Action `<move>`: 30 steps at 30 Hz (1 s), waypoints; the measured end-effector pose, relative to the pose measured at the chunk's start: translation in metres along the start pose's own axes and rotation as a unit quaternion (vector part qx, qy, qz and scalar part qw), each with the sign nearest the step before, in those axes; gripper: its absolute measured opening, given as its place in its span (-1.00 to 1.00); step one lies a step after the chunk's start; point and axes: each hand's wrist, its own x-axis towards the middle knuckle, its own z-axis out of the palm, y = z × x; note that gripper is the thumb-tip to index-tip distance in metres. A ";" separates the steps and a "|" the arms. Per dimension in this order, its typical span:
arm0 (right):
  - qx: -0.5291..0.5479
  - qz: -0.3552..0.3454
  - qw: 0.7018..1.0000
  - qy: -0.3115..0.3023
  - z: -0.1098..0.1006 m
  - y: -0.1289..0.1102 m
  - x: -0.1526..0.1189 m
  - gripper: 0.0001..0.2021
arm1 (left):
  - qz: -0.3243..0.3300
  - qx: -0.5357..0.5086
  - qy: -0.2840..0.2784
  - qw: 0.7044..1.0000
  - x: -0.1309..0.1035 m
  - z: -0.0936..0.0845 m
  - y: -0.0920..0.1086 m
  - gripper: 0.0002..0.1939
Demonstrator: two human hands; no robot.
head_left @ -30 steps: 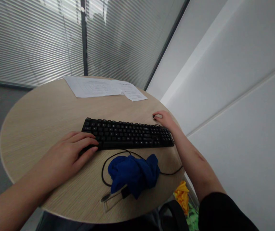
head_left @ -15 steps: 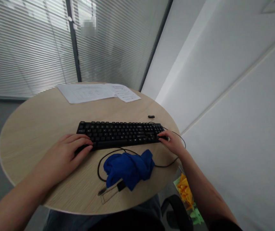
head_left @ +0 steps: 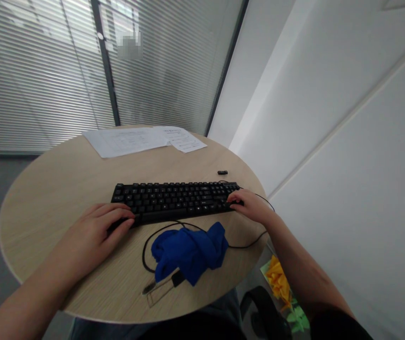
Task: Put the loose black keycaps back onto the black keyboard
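Note:
A black keyboard [head_left: 174, 200] lies on the round wooden table [head_left: 46, 189]. My left hand [head_left: 98, 231] is closed round its left end, fingers on top and thumb along the front edge. At the right end, my right hand [head_left: 248, 205] has curled fingers over the number keys and the thumb at the front; its grip on the corner is partly hidden. In front of the keyboard is a crumpled blue cloth [head_left: 191, 250], with the keyboard's black cable [head_left: 145, 250] looping around it. A wire keycap puller [head_left: 177, 278] with a black handle pokes out from beneath the cloth.
A small black piece [head_left: 223, 173] rests behind the keyboard's right end. Printed papers [head_left: 128, 141] are at the table's far edge. A white wall [head_left: 347, 189] rises close on the right. Below are a black chair armrest [head_left: 266, 311] and yellow paper flowers [head_left: 278, 281].
My right hand has shifted slightly left, further over the number keys. My left hand keeps its place on the keyboard. The view has tilted slightly.

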 end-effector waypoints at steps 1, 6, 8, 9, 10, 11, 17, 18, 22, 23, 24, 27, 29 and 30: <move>0.001 -0.002 1.000 -0.004 -0.001 0.000 0.001 -0.83 | -0.002 -0.001 -0.002 1.000 0.000 0.000 0.001 -0.54; 0.026 0.014 0.999 -0.021 -0.002 0.004 0.003 -0.83 | -0.019 -0.009 -0.006 1.000 -0.001 0.001 0.002 -0.53; 0.032 0.020 0.999 -0.023 -0.002 0.007 0.003 -0.83 | -0.019 -0.008 -0.003 1.000 -0.001 0.002 0.002 -0.53; 0.030 0.020 0.999 -0.023 -0.002 0.008 0.002 -0.83 | -0.018 -0.007 -0.002 1.000 -0.001 0.003 0.002 -0.53; 0.025 0.016 0.999 -0.022 -0.002 0.008 0.002 -0.83 | -0.015 -0.008 -0.001 1.000 -0.001 0.003 0.002 -0.53; 0.019 0.011 1.000 -0.021 -0.002 0.008 0.002 -0.83 | -0.014 -0.009 -0.001 1.000 -0.001 0.003 0.002 -0.53; -0.020 -0.021 0.999 -0.029 -0.004 0.006 0.002 -0.85 | -0.016 -0.009 -0.001 1.000 -0.002 0.002 0.004 -0.54; -0.022 -0.022 0.999 -0.031 -0.004 0.005 0.002 -0.85 | -0.015 -0.008 0.001 1.000 -0.002 0.002 0.004 -0.54; -0.011 -0.009 0.999 -0.032 -0.003 0.006 0.002 -0.83 | -0.014 -0.004 -0.004 1.000 -0.001 0.003 0.003 -0.55; -0.003 -0.004 0.999 -0.032 -0.003 0.006 0.002 -0.83 | -0.015 -0.005 -0.005 1.000 -0.001 0.003 0.003 -0.55; 0.008 0.003 0.999 -0.032 -0.002 0.007 0.002 -0.83 | -0.016 -0.006 -0.005 1.000 -0.001 0.003 0.003 -0.54; 0.052 0.027 0.998 -0.035 -0.001 0.012 0.003 -0.84 | -0.019 -0.006 0.001 1.000 -0.001 0.002 0.004 -0.53; 0.079 0.040 0.995 -0.035 0.000 0.016 0.003 -0.83 | -0.017 -0.005 0.003 1.000 -0.001 0.002 0.005 -0.53; 0.087 0.045 0.995 -0.035 0.000 0.017 0.002 -0.83 | -0.016 -0.005 0.002 1.000 -0.002 0.002 0.005 -0.53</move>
